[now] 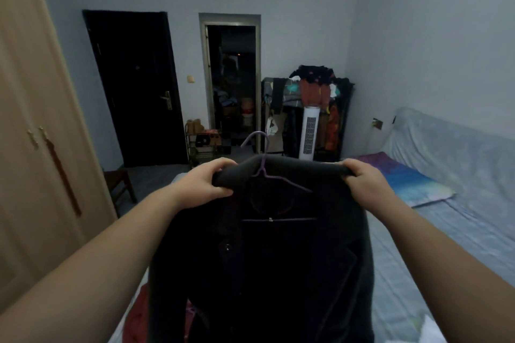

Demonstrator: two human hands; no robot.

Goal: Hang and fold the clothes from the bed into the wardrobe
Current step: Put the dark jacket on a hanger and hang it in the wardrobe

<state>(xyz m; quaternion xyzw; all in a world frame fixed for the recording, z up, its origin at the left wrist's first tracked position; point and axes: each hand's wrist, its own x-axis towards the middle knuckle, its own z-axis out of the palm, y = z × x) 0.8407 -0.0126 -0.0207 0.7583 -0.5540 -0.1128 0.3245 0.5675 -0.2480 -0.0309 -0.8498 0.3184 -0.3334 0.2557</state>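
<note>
We face a bed (418, 259) that runs along our right, with the wardrobe (41, 120) standing at our left, its doors closed. Between them, held up over the bed in front of us, hangs a dark jacket (264, 259), its shoulder line running left to right and its body dropping straight down toward us. A purple hanger (263, 167) sits inside it, the hook rising above the collar at the middle and the bar showing through the open neck. Our left hand (207, 182) grips the left shoulder, fingers curled over the cloth; our right hand (365, 178) grips the right shoulder the same way. Both arms reach forward and level, well apart. The wardrobe lies to the left of the jacket, so our left hand is the nearer one. We judge that the next move is a turn leftward, and one hand must let go to open a door and take the hook.
</note>
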